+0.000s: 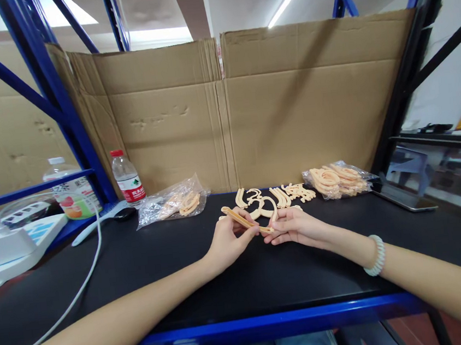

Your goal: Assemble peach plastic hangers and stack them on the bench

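Observation:
My left hand (228, 243) is closed in a pinch around a long, slightly curved beige strip (235, 216), whose far end slants up to the left. At its other end the strip meets my right hand (294, 227), closed on a hooked, C-shaped beige piece (274, 205). The two pieces seem to touch near my right fingertips, but I cannot tell whether they are joined. Just behind my hands, more flat beige pieces lie on the black tabletop: curved strips (280, 197), a small crescent-shaped piece (253, 195) and branching pieces (299, 192).
Clear bags of beige pieces lie behind at left (176, 200) and right (336, 180). A red-capped water bottle (127, 179), a larger bottle (71, 192), a power strip (36, 245) and its white cable (89, 283) are left. Cardboard (315, 114) walls the back; a dark flat device (405, 197) lies right.

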Motion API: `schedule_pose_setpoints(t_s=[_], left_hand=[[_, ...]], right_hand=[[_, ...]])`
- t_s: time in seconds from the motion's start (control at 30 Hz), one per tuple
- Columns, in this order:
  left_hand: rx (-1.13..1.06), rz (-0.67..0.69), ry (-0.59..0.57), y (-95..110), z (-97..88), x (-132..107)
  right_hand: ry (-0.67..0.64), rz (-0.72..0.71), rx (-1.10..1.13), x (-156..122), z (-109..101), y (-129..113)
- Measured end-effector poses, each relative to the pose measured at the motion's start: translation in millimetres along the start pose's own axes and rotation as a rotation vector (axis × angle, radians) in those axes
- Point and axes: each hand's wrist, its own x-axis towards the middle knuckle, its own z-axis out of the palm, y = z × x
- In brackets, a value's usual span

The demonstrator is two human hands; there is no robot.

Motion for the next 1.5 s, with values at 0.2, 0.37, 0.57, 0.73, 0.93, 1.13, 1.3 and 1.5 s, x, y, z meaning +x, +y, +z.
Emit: schedule_pose_setpoints(t_s=[0.2,0.37,0.57,0.73,0.93,1.13,1.3,1.5], left_hand=[[-0.003,-0.026,-0.002,0,-0.1,0],[-0.038,-0.052,-0.012,2,1.4,0],[-0.077,-0.061,0.007,5,3.9,-2],[-0.057,-0.05,0.053,4,5.0,-2],[-0.057,-0.032,0.061,6,5.8,-4],[-0.111,-0.039,0.072,8,6.7,-3],[-0.174,-0.091,0.1,6,6.2,0],[-0.191,-0.154,0.136,7,5.8,1]], right_hand=[[0.01,-0.015,-0.005,0,1,1],[0.077,-0.073,-0.052,-1,7,2],[0.132,-0.129,-0.089,-1,13,1],[0.137,-0.137,-0.091,-1,15,2],[0.163,-0.186,-0.122,-2,19,2],[0.172,-0.217,-0.105,-2,20,2],[0.162,-0.23,-0.081,-2,19,2],[0.231,-0.264,-0.154,0,17,2]])
